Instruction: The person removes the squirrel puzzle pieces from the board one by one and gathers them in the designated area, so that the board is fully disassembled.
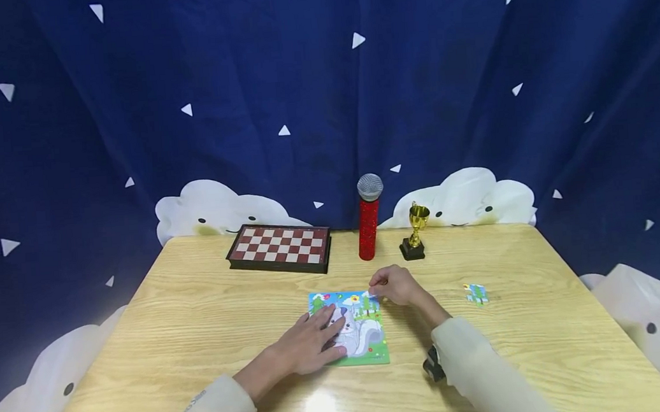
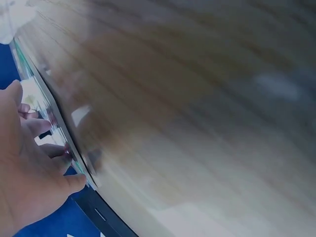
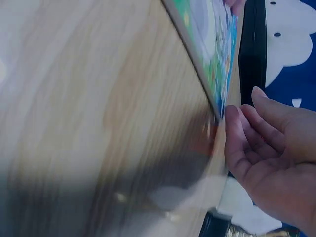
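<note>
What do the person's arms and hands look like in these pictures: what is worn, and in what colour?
Both arms wear long cream-coloured sleeves, left sleeve and right sleeve, ending at the wrists. The left hand and right hand are bare, with no gloves or rings visible. A small dark device sits at the right wrist.

Jigsaw puzzle board (image 1: 355, 332): flat rectangular picture puzzle, grey squirrel on green grass under blue sky. Lies level on the tabletop, beneath the left hand (image 1: 311, 344), which rests flat on it; the right hand (image 1: 395, 285) touches its far right corner.
</note>
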A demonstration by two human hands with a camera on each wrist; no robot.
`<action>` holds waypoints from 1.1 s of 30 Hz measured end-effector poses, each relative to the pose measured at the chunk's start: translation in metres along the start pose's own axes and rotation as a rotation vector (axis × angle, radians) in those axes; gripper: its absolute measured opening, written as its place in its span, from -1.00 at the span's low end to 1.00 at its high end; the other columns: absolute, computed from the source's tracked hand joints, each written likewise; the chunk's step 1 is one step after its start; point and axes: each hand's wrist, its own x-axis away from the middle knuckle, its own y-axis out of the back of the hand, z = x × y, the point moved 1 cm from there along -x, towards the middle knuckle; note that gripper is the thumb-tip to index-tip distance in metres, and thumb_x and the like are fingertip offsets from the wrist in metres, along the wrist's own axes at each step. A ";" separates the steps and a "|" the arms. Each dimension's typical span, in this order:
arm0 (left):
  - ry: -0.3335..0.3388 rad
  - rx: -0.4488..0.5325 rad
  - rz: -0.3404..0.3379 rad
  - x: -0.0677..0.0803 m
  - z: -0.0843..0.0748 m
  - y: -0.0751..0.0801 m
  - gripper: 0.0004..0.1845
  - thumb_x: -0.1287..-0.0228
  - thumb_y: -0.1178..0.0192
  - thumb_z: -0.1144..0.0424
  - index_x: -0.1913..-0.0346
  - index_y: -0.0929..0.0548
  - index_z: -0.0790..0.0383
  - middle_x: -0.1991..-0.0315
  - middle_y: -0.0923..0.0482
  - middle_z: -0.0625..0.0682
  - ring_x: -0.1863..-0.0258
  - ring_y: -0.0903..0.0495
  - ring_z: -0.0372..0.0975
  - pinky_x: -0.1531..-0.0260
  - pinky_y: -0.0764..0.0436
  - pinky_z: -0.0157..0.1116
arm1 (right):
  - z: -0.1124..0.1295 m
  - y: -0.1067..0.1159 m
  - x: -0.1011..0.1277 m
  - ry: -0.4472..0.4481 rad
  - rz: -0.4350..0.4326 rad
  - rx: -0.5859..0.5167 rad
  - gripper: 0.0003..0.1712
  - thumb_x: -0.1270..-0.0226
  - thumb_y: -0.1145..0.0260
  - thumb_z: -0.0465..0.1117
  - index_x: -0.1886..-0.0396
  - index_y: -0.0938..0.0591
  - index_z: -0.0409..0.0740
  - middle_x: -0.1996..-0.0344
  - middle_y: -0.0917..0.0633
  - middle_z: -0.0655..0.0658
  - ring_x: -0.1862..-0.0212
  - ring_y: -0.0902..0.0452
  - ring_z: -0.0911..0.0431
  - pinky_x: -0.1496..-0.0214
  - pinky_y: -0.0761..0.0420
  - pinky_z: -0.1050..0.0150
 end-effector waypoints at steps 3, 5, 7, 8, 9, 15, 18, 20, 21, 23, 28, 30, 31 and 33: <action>0.001 -0.015 -0.001 0.003 0.002 0.002 -0.28 -0.39 0.20 -0.26 -0.47 -0.14 0.04 -0.51 0.05 0.17 -0.50 0.02 -0.02 -0.40 -0.12 0.08 | 0.007 -0.009 -0.003 -0.027 0.018 -0.011 -0.89 -0.19 -0.36 -0.23 0.33 -0.70 -0.19 0.51 -0.66 -0.01 0.49 -0.48 0.24 0.47 -0.47 0.41; -0.002 -0.031 -0.009 0.004 0.002 0.003 -0.29 -0.38 0.14 -0.24 -0.46 -0.17 0.06 -0.50 0.03 0.21 -0.50 0.00 0.00 -0.39 -0.15 0.08 | 0.012 -0.013 -0.003 -0.033 0.024 -0.004 -0.90 -0.19 -0.37 -0.23 0.34 -0.70 -0.18 0.53 -0.65 0.00 0.48 -0.47 0.24 0.45 -0.46 0.42; 0.001 -0.045 -0.012 0.006 0.002 0.004 -0.29 -0.37 0.10 -0.22 -0.46 -0.19 0.07 -0.50 0.02 0.24 -0.49 -0.02 0.02 -0.38 -0.18 0.08 | 0.016 -0.017 -0.004 -0.027 0.031 0.003 -0.91 -0.18 -0.38 -0.23 0.37 -0.70 -0.17 0.53 -0.65 0.00 0.48 -0.46 0.24 0.44 -0.45 0.42; 0.005 -0.048 -0.009 0.006 0.002 0.004 -0.30 -0.37 0.09 -0.21 -0.46 -0.19 0.07 -0.50 0.03 0.24 -0.49 -0.02 0.02 -0.38 -0.18 0.08 | 0.018 -0.018 -0.004 -0.024 0.035 0.005 -0.91 -0.17 -0.38 -0.23 0.38 -0.70 -0.17 0.54 -0.65 0.01 0.48 -0.46 0.24 0.44 -0.45 0.42; 0.008 -0.050 -0.007 0.007 0.002 0.004 -0.30 -0.37 0.09 -0.21 -0.46 -0.19 0.06 -0.50 0.03 0.25 -0.49 -0.02 0.03 -0.38 -0.18 0.08 | 0.020 -0.020 -0.004 -0.026 0.042 0.002 -0.92 -0.17 -0.38 -0.23 0.39 -0.70 -0.17 0.55 -0.65 0.01 0.48 -0.47 0.23 0.45 -0.45 0.42; 0.034 -0.070 0.029 0.007 -0.001 0.005 -0.29 -0.37 0.10 -0.22 -0.47 -0.16 0.04 -0.50 0.07 0.26 -0.50 0.02 0.03 -0.39 -0.16 0.08 | 0.032 -0.030 -0.005 -0.054 0.059 0.013 -0.92 -0.15 -0.40 -0.25 0.45 -0.69 -0.18 0.60 -0.62 0.01 0.52 -0.47 0.22 0.49 -0.45 0.43; 0.051 -0.094 0.046 0.005 -0.003 0.005 -0.29 -0.37 0.12 -0.24 -0.47 -0.14 0.01 -0.51 0.08 0.25 -0.50 0.02 0.02 -0.39 -0.15 0.08 | 0.035 -0.032 -0.005 -0.054 0.063 0.060 -0.90 -0.16 -0.40 -0.25 0.47 -0.68 -0.19 0.58 -0.63 0.00 0.50 -0.45 0.22 0.48 -0.44 0.42; 0.064 -0.103 0.055 0.006 -0.003 0.005 -0.28 -0.37 0.13 -0.25 -0.48 -0.13 -0.01 -0.51 0.09 0.25 -0.50 0.03 0.01 -0.39 -0.15 0.09 | 0.038 -0.033 -0.006 -0.055 0.065 0.088 -0.90 -0.16 -0.40 -0.25 0.46 -0.68 -0.19 0.56 -0.64 0.00 0.48 -0.45 0.22 0.45 -0.44 0.42; 0.068 -0.105 0.057 0.006 -0.003 0.006 -0.28 -0.36 0.13 -0.25 -0.48 -0.13 -0.01 -0.51 0.09 0.25 -0.50 0.03 0.01 -0.39 -0.15 0.09 | 0.039 -0.033 -0.006 -0.057 0.066 0.098 -0.90 -0.16 -0.40 -0.25 0.45 -0.68 -0.20 0.55 -0.65 -0.01 0.47 -0.45 0.21 0.43 -0.45 0.41; 0.074 -0.098 0.061 0.006 -0.003 0.007 -0.28 -0.36 0.10 -0.25 -0.47 -0.14 -0.01 -0.51 0.08 0.25 -0.50 0.02 0.01 -0.38 -0.15 0.10 | 0.041 -0.034 -0.006 -0.072 0.067 0.107 -0.92 -0.17 -0.39 -0.26 0.42 -0.68 -0.20 0.53 -0.66 -0.02 0.45 -0.46 0.21 0.41 -0.45 0.41; 0.078 -0.096 0.062 0.007 -0.004 0.010 -0.28 -0.34 0.06 -0.24 -0.47 -0.16 -0.01 -0.50 0.06 0.25 -0.50 0.00 0.01 -0.37 -0.17 0.10 | 0.043 -0.035 -0.007 -0.076 0.080 0.110 -0.94 -0.19 -0.36 -0.29 0.34 -0.67 -0.19 0.49 -0.65 -0.02 0.43 -0.46 0.21 0.40 -0.45 0.41; 0.076 -0.105 0.060 0.006 -0.004 0.010 -0.28 -0.34 0.06 -0.24 -0.47 -0.16 -0.02 -0.50 0.05 0.24 -0.50 0.00 0.00 -0.37 -0.18 0.10 | 0.043 -0.035 -0.007 -0.056 0.087 0.118 -0.93 -0.20 -0.35 -0.30 0.32 -0.67 -0.19 0.49 -0.64 -0.02 0.44 -0.45 0.21 0.42 -0.44 0.42; 0.075 -0.107 0.059 0.007 -0.004 0.010 -0.28 -0.34 0.06 -0.24 -0.47 -0.16 -0.02 -0.50 0.05 0.24 -0.50 0.00 0.00 -0.37 -0.19 0.10 | 0.043 -0.035 -0.007 -0.049 0.090 0.124 -0.93 -0.20 -0.35 -0.30 0.31 -0.67 -0.18 0.50 -0.63 -0.02 0.45 -0.44 0.21 0.42 -0.43 0.42; 0.071 -0.109 0.055 0.007 -0.005 0.010 -0.28 -0.34 0.06 -0.25 -0.47 -0.16 -0.02 -0.50 0.05 0.25 -0.49 -0.01 0.01 -0.36 -0.19 0.10 | 0.043 -0.036 -0.007 -0.038 0.087 0.136 -0.93 -0.19 -0.35 -0.30 0.32 -0.68 -0.17 0.52 -0.62 0.00 0.46 -0.43 0.22 0.43 -0.42 0.43</action>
